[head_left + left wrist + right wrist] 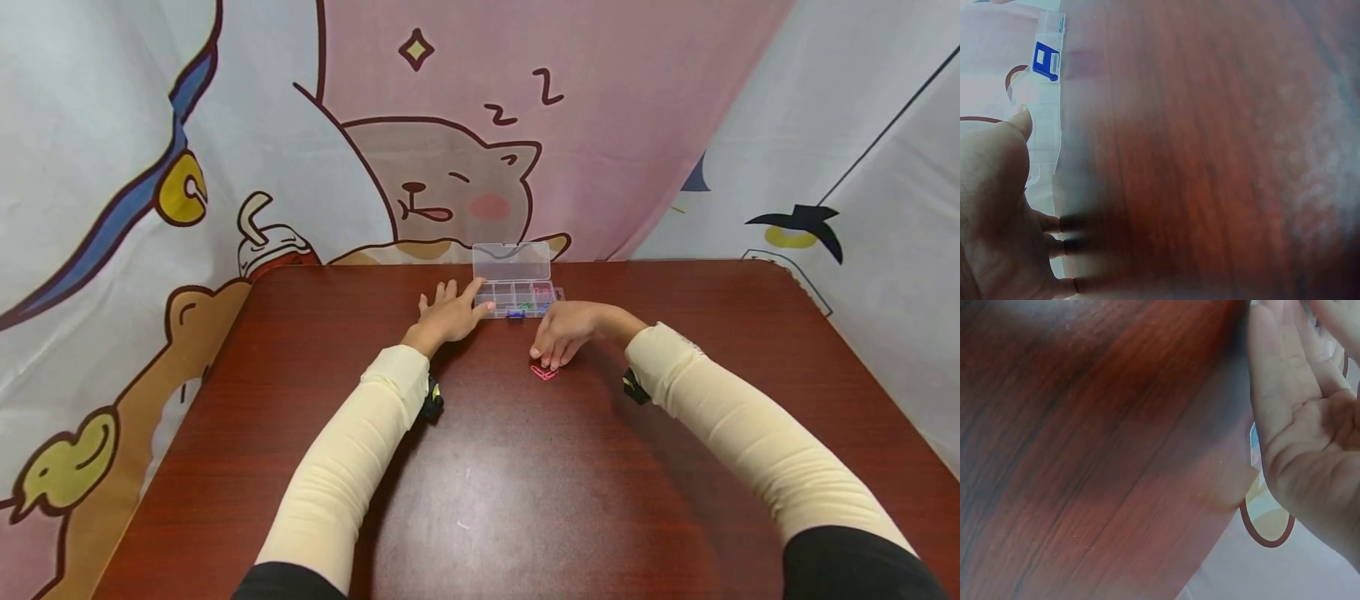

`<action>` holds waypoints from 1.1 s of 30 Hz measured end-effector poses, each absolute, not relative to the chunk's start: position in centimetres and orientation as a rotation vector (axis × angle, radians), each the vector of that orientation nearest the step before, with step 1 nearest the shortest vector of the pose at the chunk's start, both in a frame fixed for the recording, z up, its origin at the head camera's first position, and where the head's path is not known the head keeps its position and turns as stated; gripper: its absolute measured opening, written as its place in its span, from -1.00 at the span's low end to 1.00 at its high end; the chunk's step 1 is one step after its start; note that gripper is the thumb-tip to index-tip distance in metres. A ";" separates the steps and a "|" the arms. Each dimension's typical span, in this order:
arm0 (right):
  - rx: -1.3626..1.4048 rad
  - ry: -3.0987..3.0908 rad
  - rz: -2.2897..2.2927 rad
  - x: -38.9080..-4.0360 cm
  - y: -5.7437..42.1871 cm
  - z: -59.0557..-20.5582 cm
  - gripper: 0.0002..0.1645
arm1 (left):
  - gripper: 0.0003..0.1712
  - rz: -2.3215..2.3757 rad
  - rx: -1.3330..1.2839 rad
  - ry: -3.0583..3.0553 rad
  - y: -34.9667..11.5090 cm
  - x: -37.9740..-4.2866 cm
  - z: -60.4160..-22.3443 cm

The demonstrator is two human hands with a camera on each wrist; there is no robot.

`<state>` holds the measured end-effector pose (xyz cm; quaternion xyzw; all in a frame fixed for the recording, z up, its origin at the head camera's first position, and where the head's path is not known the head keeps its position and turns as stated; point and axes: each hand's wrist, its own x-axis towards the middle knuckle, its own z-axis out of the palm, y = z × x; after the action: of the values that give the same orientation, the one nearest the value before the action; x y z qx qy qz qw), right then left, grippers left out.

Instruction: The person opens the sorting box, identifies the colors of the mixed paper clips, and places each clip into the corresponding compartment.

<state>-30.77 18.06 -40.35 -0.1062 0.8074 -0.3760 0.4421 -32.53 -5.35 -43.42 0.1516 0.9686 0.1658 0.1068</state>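
A clear plastic compartment box (498, 316) stands at the back of the table with its see-through lid (512, 263) raised. My left hand (450, 315) is at the box's left end, fingers spread, thumb at the front left corner and index finger by the back left one. In the left wrist view a blue latch (1046, 60) shows on the box front. In front of the box, my right hand (564, 332) reaches down with its fingertips right at several pinkish-red paper clips (545, 373) on the table. The right wrist view shows long, nearly straight fingers (1275, 381); their tips are cut off.
Small red pieces (542, 292), green ones (527, 306) and blue ones lie in the box's right-hand compartments. The dark reddish wooden table (480, 483) extends toward me. Behind it hangs a cloth (600, 125) printed with cartoon animals.
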 end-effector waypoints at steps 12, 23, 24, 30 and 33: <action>-0.474 2.246 -0.494 -29.7 15.4 -39.7 -0.72 | -0.27 0.480 0.442 2.875 -5.4 -32.5 -43.5; -0.532 2.322 -0.246 -29.0 13.5 -39.4 -0.78 | -0.27 0.494 0.455 2.869 -5.4 -32.6 -43.6; -0.529 2.321 -0.250 -29.0 13.5 -39.4 -0.78 | -0.27 0.498 0.457 2.869 -5.4 -32.6 -43.6; -0.514 2.314 -0.314 -29.0 13.8 -39.5 -0.81 | -0.26 0.506 0.455 2.843 -5.5 -32.6 -43.5; -0.511 2.311 -0.346 -29.1 13.9 -39.6 -0.82 | -0.26 0.506 0.454 2.839 -5.6 -32.7 -43.5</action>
<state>-29.05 13.92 -39.56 -0.1987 0.8991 -0.1346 0.3662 -32.67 -5.56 -43.55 0.1546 0.9665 0.1722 0.1110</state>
